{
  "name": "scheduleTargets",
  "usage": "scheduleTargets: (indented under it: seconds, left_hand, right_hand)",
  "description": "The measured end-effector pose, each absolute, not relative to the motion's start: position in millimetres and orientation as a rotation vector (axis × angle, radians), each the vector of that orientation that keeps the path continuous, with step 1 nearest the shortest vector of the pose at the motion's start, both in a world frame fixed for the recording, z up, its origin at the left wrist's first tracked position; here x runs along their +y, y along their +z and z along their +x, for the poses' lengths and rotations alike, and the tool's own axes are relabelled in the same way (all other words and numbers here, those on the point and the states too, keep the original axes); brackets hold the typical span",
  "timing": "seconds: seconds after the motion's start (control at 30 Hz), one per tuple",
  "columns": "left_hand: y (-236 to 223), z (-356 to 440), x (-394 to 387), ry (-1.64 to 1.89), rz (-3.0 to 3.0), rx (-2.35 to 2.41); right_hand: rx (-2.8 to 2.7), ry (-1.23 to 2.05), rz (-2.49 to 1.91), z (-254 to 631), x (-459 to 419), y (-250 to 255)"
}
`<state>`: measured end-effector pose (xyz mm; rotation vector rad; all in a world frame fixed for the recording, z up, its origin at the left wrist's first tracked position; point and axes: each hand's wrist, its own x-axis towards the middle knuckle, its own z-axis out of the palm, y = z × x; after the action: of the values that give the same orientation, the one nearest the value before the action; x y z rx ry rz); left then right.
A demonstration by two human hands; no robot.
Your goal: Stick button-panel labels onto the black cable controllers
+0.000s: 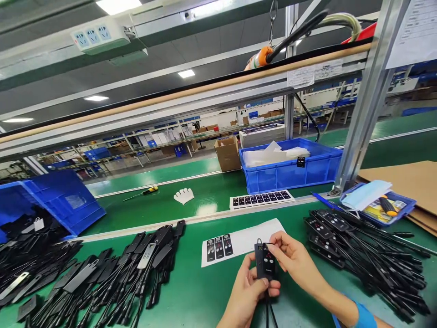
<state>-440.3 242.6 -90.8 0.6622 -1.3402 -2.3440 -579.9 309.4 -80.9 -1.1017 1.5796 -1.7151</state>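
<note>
Left hand (248,283) around black controller (259,260); right hand (291,256) at top of label (269,264)

Yellow-handled screwdriver (150,190), white glove (184,196), cardboard box (227,155)

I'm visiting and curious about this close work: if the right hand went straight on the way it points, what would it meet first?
Probably the device in the left hand; the right hand seems to be at it. Past that lies the white sheet, apparently lower, though depth is unclear.
</note>
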Motion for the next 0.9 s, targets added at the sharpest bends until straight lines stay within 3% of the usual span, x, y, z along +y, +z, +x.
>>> scheduleTargets:
  seconds: [0.9]
  left_hand:
    - [-98,-438,244,-2.329,0.478,-1.485]
  right_hand:
    - [1.689,-1.628,-1.094,-579,309,-87]
